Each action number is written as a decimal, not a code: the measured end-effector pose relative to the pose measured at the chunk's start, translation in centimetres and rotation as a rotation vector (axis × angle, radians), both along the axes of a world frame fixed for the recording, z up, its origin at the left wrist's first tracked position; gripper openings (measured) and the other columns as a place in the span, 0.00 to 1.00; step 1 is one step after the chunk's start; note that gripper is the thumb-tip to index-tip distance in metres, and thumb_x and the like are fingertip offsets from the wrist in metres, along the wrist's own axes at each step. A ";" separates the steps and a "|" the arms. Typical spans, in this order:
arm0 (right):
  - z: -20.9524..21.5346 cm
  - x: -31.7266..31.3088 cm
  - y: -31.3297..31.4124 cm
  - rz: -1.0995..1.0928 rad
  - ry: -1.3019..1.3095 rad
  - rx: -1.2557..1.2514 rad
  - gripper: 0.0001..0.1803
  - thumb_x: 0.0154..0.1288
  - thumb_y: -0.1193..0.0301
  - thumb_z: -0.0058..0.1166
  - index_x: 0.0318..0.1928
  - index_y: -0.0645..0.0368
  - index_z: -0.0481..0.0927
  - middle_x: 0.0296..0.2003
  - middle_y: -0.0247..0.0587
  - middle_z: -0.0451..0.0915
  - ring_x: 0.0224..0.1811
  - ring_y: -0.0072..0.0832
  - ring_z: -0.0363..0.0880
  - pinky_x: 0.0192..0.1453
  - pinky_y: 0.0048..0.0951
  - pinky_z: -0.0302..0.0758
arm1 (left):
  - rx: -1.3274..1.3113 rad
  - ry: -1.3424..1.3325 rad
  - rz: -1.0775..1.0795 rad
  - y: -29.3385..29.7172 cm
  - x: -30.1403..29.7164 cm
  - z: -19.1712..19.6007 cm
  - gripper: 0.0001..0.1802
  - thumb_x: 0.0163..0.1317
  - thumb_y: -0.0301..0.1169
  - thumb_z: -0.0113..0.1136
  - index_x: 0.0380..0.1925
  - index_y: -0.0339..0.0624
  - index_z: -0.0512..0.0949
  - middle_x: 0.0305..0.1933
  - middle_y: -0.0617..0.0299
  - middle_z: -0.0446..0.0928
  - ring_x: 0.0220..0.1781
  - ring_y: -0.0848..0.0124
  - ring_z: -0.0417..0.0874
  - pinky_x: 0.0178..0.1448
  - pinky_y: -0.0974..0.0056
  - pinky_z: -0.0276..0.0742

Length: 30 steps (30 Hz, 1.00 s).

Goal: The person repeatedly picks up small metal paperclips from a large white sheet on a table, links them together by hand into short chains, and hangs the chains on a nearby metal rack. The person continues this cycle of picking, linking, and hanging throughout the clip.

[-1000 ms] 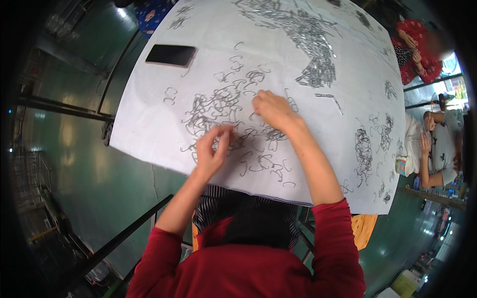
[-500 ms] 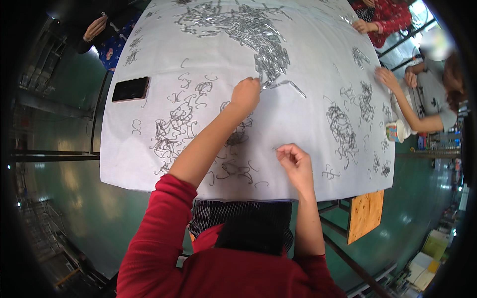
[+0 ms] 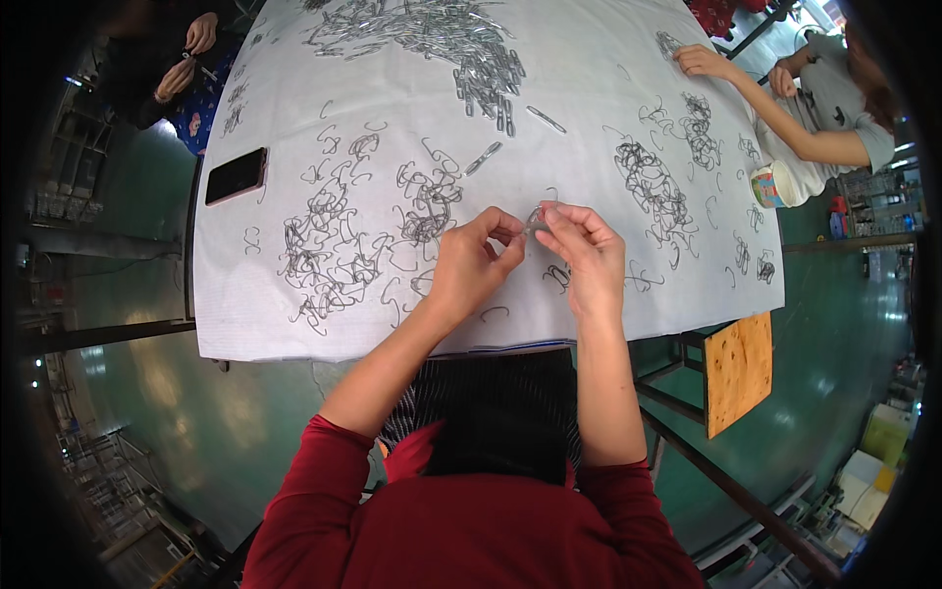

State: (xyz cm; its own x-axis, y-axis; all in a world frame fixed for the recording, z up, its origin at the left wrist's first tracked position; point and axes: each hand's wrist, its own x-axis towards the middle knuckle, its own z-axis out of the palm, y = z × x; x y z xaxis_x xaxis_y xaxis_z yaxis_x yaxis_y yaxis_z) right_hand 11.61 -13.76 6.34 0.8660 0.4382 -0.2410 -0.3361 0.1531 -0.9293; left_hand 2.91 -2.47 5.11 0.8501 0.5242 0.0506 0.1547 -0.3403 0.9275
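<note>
So we're pinching a small metal piece (image 3: 535, 220) in our right hand (image 3: 593, 260), just about centre frame. Our left hand (image 3: 473, 265) is curling its fingers in right beside it, but honestly we're not seeing clearly whether they're gripping it too. Dark wire hooks (image 3: 296, 247) are lying left of centre, silver strips (image 3: 483, 80) are lying up top.

Head view: you are wearing this camera, looking steeply down past your red top (image 3: 461, 535).
Table side: it is facing your left hand (image 3: 473, 260), right hand (image 3: 586, 253) and the white table (image 3: 589, 98).
Nearness: your red top is sitting closest.
Fisheye rim: straight edges are bending.
</note>
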 end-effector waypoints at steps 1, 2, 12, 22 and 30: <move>-0.1 -0.2 -0.1 -0.033 -0.011 0.004 0.07 0.63 0.74 0.58 0.37 0.66 0.79 0.39 0.44 0.82 0.41 0.25 0.80 0.47 0.27 0.80 | -0.001 0.034 0.006 -0.5 0.0 0.3 0.05 0.56 0.24 0.62 0.33 0.36 0.79 0.31 0.60 0.82 0.32 0.75 0.83 0.34 0.71 0.76; -0.3 -0.3 -0.3 -0.065 -0.023 0.008 0.07 0.63 0.74 0.58 0.37 0.66 0.79 0.39 0.44 0.82 0.41 0.25 0.80 0.47 0.27 0.80 | 0.048 -0.009 -0.014 -1.0 0.0 -0.1 0.05 0.56 0.25 0.63 0.33 0.37 0.79 0.31 0.59 0.82 0.32 0.74 0.83 0.34 0.70 0.76; -1.5 0.3 -3.5 -0.217 -0.051 0.102 0.06 0.63 0.76 0.58 0.37 0.67 0.78 0.35 0.43 0.81 0.37 0.27 0.81 0.51 0.29 0.80 | 0.837 0.053 0.132 6.6 5.5 -6.3 0.07 0.56 0.27 0.61 0.35 0.38 0.81 0.39 0.52 0.80 0.42 0.58 0.80 0.42 0.57 0.78; -1.9 -2.9 0.1 0.056 -0.371 -0.126 0.05 0.61 0.77 0.60 0.36 0.65 0.79 0.31 0.37 0.82 0.34 0.18 0.79 0.39 0.21 0.77 | -0.309 -0.017 0.094 6.3 2.0 -1.9 0.09 0.57 0.27 0.60 0.34 0.32 0.80 0.29 0.59 0.82 0.31 0.72 0.83 0.35 0.70 0.77; -0.9 -5.7 3.5 0.110 -0.660 -0.207 0.03 0.61 0.79 0.58 0.36 0.65 0.79 0.31 0.36 0.81 0.34 0.18 0.78 0.43 0.22 0.76 | -0.359 -0.126 0.193 4.5 -3.9 2.7 0.08 0.58 0.25 0.62 0.36 0.32 0.80 0.31 0.62 0.82 0.35 0.78 0.81 0.39 0.73 0.77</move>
